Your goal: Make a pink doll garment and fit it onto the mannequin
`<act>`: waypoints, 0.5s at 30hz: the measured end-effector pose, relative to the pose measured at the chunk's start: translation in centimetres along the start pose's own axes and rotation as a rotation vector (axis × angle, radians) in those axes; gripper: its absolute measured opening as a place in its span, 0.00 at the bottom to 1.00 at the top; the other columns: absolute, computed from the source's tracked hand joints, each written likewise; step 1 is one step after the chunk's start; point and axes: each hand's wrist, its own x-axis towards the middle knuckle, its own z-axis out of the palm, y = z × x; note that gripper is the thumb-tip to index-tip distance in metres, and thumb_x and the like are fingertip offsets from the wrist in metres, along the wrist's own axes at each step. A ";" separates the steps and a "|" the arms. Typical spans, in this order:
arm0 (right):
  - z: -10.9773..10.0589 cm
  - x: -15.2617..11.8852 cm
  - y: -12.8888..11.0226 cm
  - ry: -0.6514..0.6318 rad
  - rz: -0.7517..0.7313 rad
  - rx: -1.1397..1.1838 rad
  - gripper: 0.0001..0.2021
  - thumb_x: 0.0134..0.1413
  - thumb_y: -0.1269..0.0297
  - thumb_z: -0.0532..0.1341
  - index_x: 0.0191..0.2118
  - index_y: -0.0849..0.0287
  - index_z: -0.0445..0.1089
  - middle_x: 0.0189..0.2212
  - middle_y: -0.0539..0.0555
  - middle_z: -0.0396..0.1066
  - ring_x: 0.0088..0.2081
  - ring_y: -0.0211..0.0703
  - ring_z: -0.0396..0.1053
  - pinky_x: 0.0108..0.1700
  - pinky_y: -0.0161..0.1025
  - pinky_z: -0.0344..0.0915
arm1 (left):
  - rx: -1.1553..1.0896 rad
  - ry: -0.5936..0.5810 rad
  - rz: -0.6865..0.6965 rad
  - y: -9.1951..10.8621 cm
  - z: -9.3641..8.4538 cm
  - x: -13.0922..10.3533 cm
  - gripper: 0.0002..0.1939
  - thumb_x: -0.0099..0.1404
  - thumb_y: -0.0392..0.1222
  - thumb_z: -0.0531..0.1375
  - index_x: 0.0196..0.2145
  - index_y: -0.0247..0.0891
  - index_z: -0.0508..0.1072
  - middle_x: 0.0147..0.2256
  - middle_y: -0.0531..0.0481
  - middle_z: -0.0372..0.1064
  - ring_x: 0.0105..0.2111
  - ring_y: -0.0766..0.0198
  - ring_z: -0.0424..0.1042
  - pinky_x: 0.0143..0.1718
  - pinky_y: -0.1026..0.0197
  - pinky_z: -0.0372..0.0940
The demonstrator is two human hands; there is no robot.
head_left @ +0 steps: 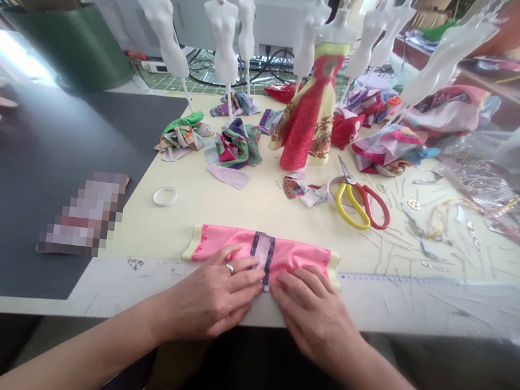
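Observation:
A small pink garment (pixel 302 255) with cream cuffs and a purple-edged centre band lies flat near the table's front edge. My left hand (pixel 211 296), a ring on one finger, presses its fingers flat on the lower middle of the cloth. My right hand (pixel 314 314) lies beside it, fingertips on the cloth just right of the band. Both hands press down with fingers extended; neither lifts the garment.
Yellow-and-red scissors (pixel 360 203) lie behind the garment. A dressed mannequin (pixel 310 116) stands among several bare white mannequins (pixel 222 28) and fabric scraps (pixel 235 142). A white tape ring (pixel 164 196) sits left. Clear plastic bags (pixel 492 177) fill the right; a dark mat (pixel 30 187) lies left.

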 end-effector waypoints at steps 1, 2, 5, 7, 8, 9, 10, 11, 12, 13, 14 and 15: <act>0.0 0.0 0.0 0.002 -0.001 -0.001 0.17 0.54 0.74 0.55 0.51 0.64 0.66 0.45 0.59 0.68 0.49 0.50 0.61 0.55 0.53 0.59 | 0.002 -0.002 0.003 0.0 -0.1 0.0 0.16 0.64 0.33 0.53 0.50 0.33 0.68 0.51 0.44 0.69 0.53 0.52 0.63 0.58 0.43 0.48; 0.0 0.0 0.0 0.002 0.000 -0.002 0.17 0.54 0.74 0.55 0.51 0.64 0.66 0.45 0.59 0.69 0.49 0.50 0.61 0.55 0.53 0.59 | 0.003 -0.005 0.004 -0.1 -0.1 0.0 0.16 0.64 0.33 0.53 0.49 0.33 0.68 0.51 0.44 0.69 0.53 0.52 0.63 0.58 0.43 0.47; -0.1 0.0 0.0 0.002 0.001 0.003 0.17 0.54 0.74 0.55 0.51 0.64 0.65 0.45 0.59 0.69 0.49 0.50 0.61 0.55 0.53 0.59 | -0.003 0.009 0.001 0.0 -0.2 -0.2 0.16 0.63 0.32 0.53 0.49 0.33 0.69 0.51 0.44 0.69 0.53 0.52 0.64 0.58 0.43 0.48; -0.1 -0.1 -0.1 0.008 -0.002 0.008 0.17 0.54 0.74 0.55 0.51 0.65 0.66 0.45 0.59 0.69 0.49 0.51 0.61 0.54 0.53 0.59 | -0.012 0.026 -0.018 0.1 -0.2 -0.3 0.16 0.63 0.33 0.54 0.49 0.33 0.69 0.51 0.44 0.69 0.54 0.52 0.63 0.57 0.44 0.48; 0.0 -0.1 -0.1 0.012 -0.004 0.011 0.17 0.54 0.74 0.55 0.50 0.65 0.66 0.45 0.59 0.69 0.49 0.51 0.61 0.54 0.53 0.59 | -0.015 0.032 -0.031 0.2 -0.2 -0.4 0.17 0.63 0.33 0.54 0.50 0.33 0.68 0.51 0.44 0.69 0.54 0.52 0.63 0.57 0.44 0.48; 0.1 0.0 -0.1 0.018 -0.004 0.015 0.17 0.54 0.74 0.55 0.50 0.64 0.66 0.45 0.59 0.69 0.49 0.51 0.61 0.54 0.53 0.59 | -0.017 0.031 -0.043 0.3 -0.2 -0.4 0.17 0.63 0.34 0.54 0.50 0.34 0.67 0.52 0.43 0.68 0.54 0.52 0.63 0.57 0.44 0.48; 0.2 0.0 0.0 0.023 -0.002 0.023 0.17 0.54 0.75 0.55 0.51 0.64 0.66 0.44 0.59 0.69 0.49 0.51 0.62 0.54 0.53 0.60 | -0.016 0.025 -0.055 0.4 -0.1 -0.4 0.18 0.63 0.35 0.53 0.51 0.34 0.67 0.52 0.43 0.68 0.54 0.52 0.62 0.57 0.44 0.47; 0.2 0.0 0.0 0.029 0.004 0.036 0.18 0.53 0.75 0.55 0.51 0.64 0.66 0.44 0.59 0.69 0.49 0.50 0.62 0.54 0.53 0.60 | -0.014 0.019 -0.065 0.6 -0.1 -0.4 0.18 0.64 0.35 0.53 0.52 0.35 0.67 0.53 0.43 0.67 0.54 0.52 0.62 0.57 0.44 0.47; 0.2 0.1 0.1 0.034 0.014 0.056 0.18 0.53 0.75 0.55 0.51 0.64 0.65 0.45 0.59 0.69 0.49 0.50 0.63 0.54 0.52 0.61 | -0.010 0.018 -0.072 0.7 0.0 -0.4 0.18 0.64 0.36 0.53 0.52 0.35 0.67 0.53 0.43 0.67 0.54 0.52 0.62 0.57 0.44 0.46; 0.1 0.1 0.1 0.050 0.027 0.082 0.18 0.53 0.76 0.55 0.51 0.63 0.65 0.45 0.59 0.69 0.49 0.49 0.63 0.53 0.52 0.61 | -0.007 0.021 -0.079 0.8 0.1 -0.4 0.17 0.64 0.36 0.53 0.51 0.36 0.67 0.52 0.43 0.67 0.54 0.52 0.62 0.57 0.44 0.46; -0.2 0.0 0.1 0.077 0.041 0.110 0.18 0.53 0.76 0.55 0.51 0.63 0.66 0.45 0.59 0.69 0.49 0.49 0.63 0.53 0.51 0.62 | -0.006 0.028 -0.085 0.8 0.2 -0.4 0.17 0.64 0.36 0.53 0.51 0.36 0.67 0.52 0.43 0.67 0.54 0.52 0.62 0.57 0.44 0.46; -0.8 -0.1 0.1 0.120 0.058 0.132 0.18 0.54 0.77 0.55 0.50 0.62 0.66 0.46 0.59 0.69 0.49 0.49 0.64 0.52 0.51 0.63 | -0.006 0.036 -0.086 0.9 0.3 -0.4 0.16 0.64 0.36 0.53 0.50 0.36 0.68 0.52 0.43 0.68 0.53 0.53 0.62 0.57 0.45 0.47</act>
